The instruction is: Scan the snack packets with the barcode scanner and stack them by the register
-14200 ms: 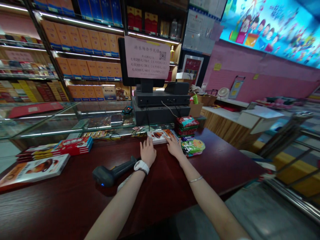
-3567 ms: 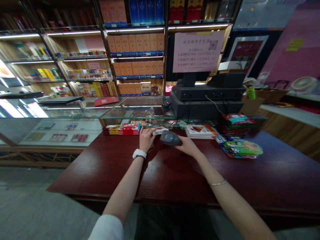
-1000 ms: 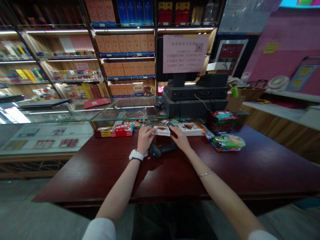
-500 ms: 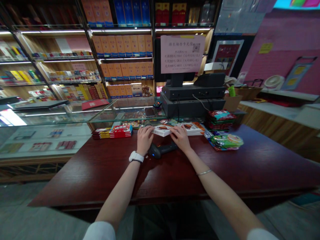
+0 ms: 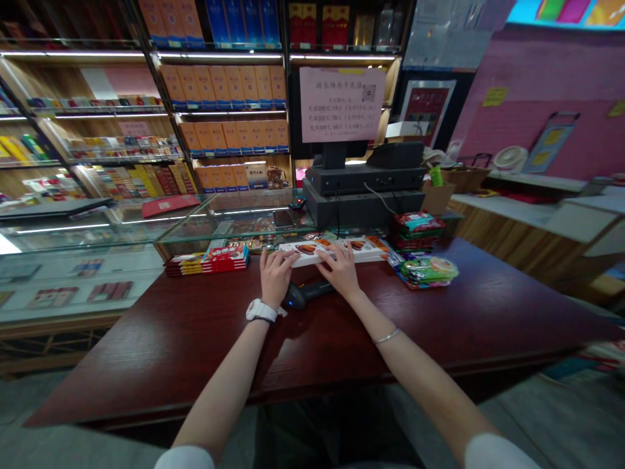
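Two white boxes with orange-brown pictures lie end to end at the back of the dark red desk. My left hand (image 5: 277,276) rests at the left end of the left white box (image 5: 303,251), fingers spread over its front edge. On the same box's right part lie the fingers of my right hand (image 5: 340,268), apart from one another. The right white box (image 5: 364,248) is just beyond that hand. A black scanner (image 5: 312,293) with a blue light lies on the desk between my wrists. I wear a white watch on the left wrist.
Red and yellow packets (image 5: 224,258) are stacked at the left. Green packs (image 5: 428,270) and dark red packs (image 5: 416,229) lie at the right. Behind stand a glass counter (image 5: 195,225) and a black register (image 5: 364,202) with a paper sign (image 5: 342,104).
The left white box now lies straighter in line with the right one, their ends close together. Both my hands remain at it. The view has turned slightly to the right.
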`<act>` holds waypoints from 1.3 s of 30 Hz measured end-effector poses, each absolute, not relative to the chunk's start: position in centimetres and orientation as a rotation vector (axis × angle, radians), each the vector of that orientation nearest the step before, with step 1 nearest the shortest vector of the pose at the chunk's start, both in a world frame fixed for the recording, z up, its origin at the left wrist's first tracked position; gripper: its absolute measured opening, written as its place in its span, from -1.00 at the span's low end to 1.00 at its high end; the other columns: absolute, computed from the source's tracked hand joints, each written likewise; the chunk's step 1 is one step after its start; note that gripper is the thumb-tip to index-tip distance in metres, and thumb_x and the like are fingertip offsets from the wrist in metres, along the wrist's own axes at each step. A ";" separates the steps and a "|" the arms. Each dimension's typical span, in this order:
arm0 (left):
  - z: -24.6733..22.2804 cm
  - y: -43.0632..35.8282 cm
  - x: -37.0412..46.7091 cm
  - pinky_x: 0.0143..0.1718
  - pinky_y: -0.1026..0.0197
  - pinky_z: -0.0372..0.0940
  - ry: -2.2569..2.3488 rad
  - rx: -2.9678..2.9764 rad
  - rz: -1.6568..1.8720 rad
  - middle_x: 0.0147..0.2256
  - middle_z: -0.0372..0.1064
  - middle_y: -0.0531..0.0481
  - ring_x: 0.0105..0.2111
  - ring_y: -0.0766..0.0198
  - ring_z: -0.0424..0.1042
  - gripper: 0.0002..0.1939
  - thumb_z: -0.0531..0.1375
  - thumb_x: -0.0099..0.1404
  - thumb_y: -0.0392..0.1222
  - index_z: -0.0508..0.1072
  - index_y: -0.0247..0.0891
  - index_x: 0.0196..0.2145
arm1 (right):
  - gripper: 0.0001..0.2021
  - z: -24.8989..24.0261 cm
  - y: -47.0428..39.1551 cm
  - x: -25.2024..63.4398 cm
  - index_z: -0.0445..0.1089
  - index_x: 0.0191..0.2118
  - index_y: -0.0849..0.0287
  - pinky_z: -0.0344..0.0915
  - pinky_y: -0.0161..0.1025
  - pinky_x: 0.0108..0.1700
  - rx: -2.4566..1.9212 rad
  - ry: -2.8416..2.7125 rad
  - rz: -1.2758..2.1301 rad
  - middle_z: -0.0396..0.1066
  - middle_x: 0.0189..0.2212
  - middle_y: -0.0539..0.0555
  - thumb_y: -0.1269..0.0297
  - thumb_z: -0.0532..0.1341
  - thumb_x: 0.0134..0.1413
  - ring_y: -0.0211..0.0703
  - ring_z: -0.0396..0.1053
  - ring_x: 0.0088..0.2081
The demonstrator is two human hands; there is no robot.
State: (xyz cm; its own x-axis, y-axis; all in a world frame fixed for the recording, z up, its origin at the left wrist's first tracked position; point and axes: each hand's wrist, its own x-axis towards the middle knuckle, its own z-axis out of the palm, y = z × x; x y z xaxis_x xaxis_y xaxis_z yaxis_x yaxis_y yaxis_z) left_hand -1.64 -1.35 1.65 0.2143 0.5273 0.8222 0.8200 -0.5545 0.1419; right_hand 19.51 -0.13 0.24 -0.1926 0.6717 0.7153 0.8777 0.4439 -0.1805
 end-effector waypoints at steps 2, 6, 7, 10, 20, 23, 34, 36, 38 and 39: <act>1.6 -1.1 -1.9 0.36 -0.20 -0.16 -1.271 -2.153 -1.311 -0.07 0.51 0.07 -0.01 0.14 0.39 -0.65 0.11 0.31 -0.36 0.50 0.02 -0.06 | -0.57 0.1 0.3 19.8 0.33 0.18 -0.05 -0.14 0.32 0.32 -1.357 -1.860 -0.298 0.19 0.23 0.17 0.07 0.18 0.21 0.19 0.04 0.30; 1.6 -0.8 -2.2 0.37 -0.21 -0.20 -1.290 -2.156 -1.338 -0.03 0.50 0.08 0.01 0.16 0.40 -0.63 0.09 0.31 -0.37 0.50 0.01 -0.06 | -0.39 -0.2 1.0 20.5 0.12 0.32 -0.07 0.05 0.27 0.25 -1.467 -1.811 -0.115 0.06 0.33 0.21 -0.01 0.19 0.19 0.19 0.02 0.33; 1.6 -0.8 -2.3 0.37 -0.22 -0.20 -1.294 -2.158 -1.332 -0.03 0.50 0.08 0.02 0.16 0.39 -0.63 0.08 0.31 -0.37 0.50 0.02 -0.06 | -0.38 -0.2 1.1 20.6 0.10 0.33 -0.06 0.09 0.22 0.24 -1.467 -1.820 -0.073 0.13 0.30 0.21 -0.01 0.19 0.19 0.15 0.08 0.31; 1.4 -0.6 -2.5 0.36 -0.20 -0.14 -1.296 -2.135 -1.339 -0.02 0.49 0.06 0.04 0.14 0.38 -0.64 0.08 0.31 -0.36 0.50 0.02 -0.06 | -0.45 -0.3 1.2 20.6 0.21 0.26 -0.08 0.13 0.14 0.23 -1.409 -1.814 -0.007 0.36 0.16 0.14 0.02 0.21 0.18 0.06 0.26 0.20; 0.8 -0.9 -1.7 0.28 -0.35 -0.08 -1.526 -2.060 -1.283 0.05 0.45 -0.06 0.14 -0.03 0.30 -0.54 0.03 0.37 -0.31 0.36 0.04 0.16 | -0.57 -0.8 0.9 20.2 0.39 0.12 -0.05 -0.05 0.28 0.27 -1.431 -1.617 -0.212 0.42 0.10 0.19 -0.01 0.22 0.17 0.09 0.34 0.13; 0.9 -0.8 -1.4 0.27 -0.36 -0.06 -1.504 -2.163 -1.229 0.14 0.37 -0.10 0.15 -0.03 0.31 -0.53 0.04 0.36 -0.31 0.34 -0.01 0.17 | -0.58 -0.7 0.8 20.4 0.39 0.12 -0.05 -0.09 0.29 0.28 -1.431 -1.617 -0.273 0.38 0.14 0.19 0.00 0.22 0.18 0.10 0.32 0.14; 1.6 -2.4 1.0 0.26 -0.39 -0.04 -1.602 -2.278 -1.127 0.29 0.11 -0.18 0.32 -0.23 0.02 -0.45 0.21 0.22 -0.22 0.34 -0.04 0.18 | -0.60 -1.3 1.6 21.1 0.41 0.12 0.04 -0.04 0.25 0.28 -1.368 -1.578 -0.364 0.35 0.15 0.25 0.06 0.18 0.23 0.09 0.30 0.15; 1.8 -2.6 1.4 0.27 -0.36 -0.04 -1.622 -2.255 -1.131 0.31 0.08 -0.16 0.33 -0.20 0.00 -0.46 0.19 0.23 -0.24 0.35 -0.04 0.17 | -0.62 -1.3 2.0 21.5 0.42 0.11 0.04 0.00 0.23 0.26 -1.322 -1.568 -0.395 0.36 0.14 0.25 0.06 0.17 0.24 0.08 0.31 0.14; 2.0 -2.6 2.1 0.28 -0.34 -0.03 -1.637 -2.236 -1.132 0.31 0.06 -0.17 0.33 -0.18 0.00 -0.46 0.18 0.23 -0.26 0.34 -0.05 0.18 | -0.62 -1.3 2.4 22.2 0.41 0.12 0.03 0.01 0.22 0.26 -1.290 -1.561 -0.422 0.34 0.16 0.24 0.07 0.16 0.25 0.08 0.30 0.15; 2.1 -2.6 2.6 0.28 -0.33 -0.03 -1.636 -2.231 -1.129 0.32 0.06 -0.18 0.33 -0.18 0.00 -0.46 0.18 0.24 -0.27 0.34 -0.05 0.18 | -0.62 -1.2 2.5 22.7 0.41 0.12 0.02 0.01 0.22 0.26 -1.282 -1.556 -0.435 0.34 0.17 0.23 0.07 0.16 0.25 0.08 0.29 0.16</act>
